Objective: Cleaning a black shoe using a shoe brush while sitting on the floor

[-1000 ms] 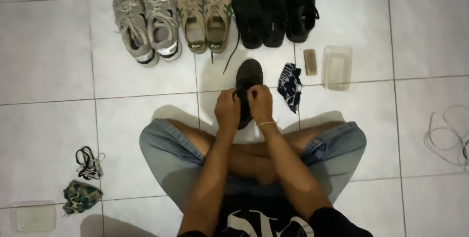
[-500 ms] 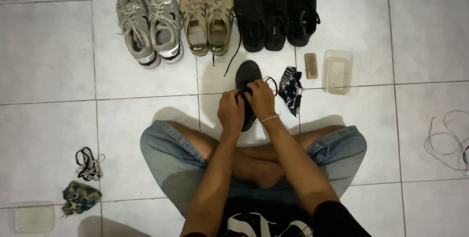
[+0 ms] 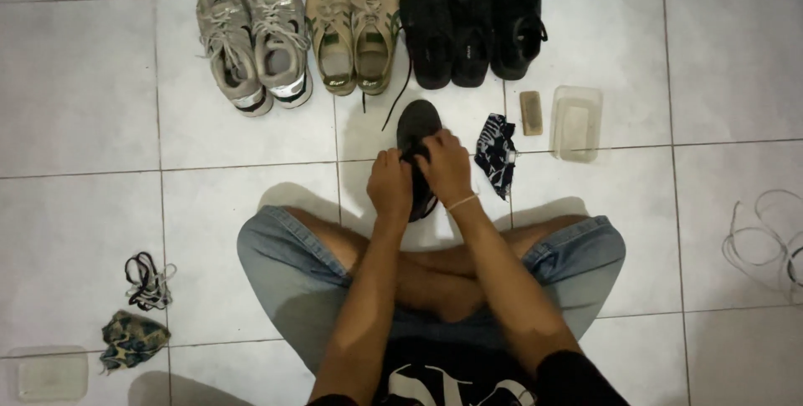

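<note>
I sit cross-legged on a white tiled floor in blue denim shorts. A black shoe (image 3: 416,124) lies on the tile in front of my knees, toe pointing away. My left hand (image 3: 390,186) and my right hand (image 3: 444,167) are both closed over its lacing area, pinching the black lace. The shoe's rear half is hidden under my fingers. A thin white band circles my right wrist.
Along the far wall stand a grey pair (image 3: 251,38), a tan pair (image 3: 351,28), a black pair (image 3: 445,21) and one black high shoe (image 3: 519,15). Right: dark patterned cloth (image 3: 496,152), brown brush (image 3: 530,112), clear container (image 3: 575,122), white laces (image 3: 768,239). Left: laces (image 3: 147,279), rag (image 3: 130,339), container (image 3: 52,373).
My hands have shifted slightly on the shoe's laces; the shoe stays in the same spot. Everything else is unmoved.
</note>
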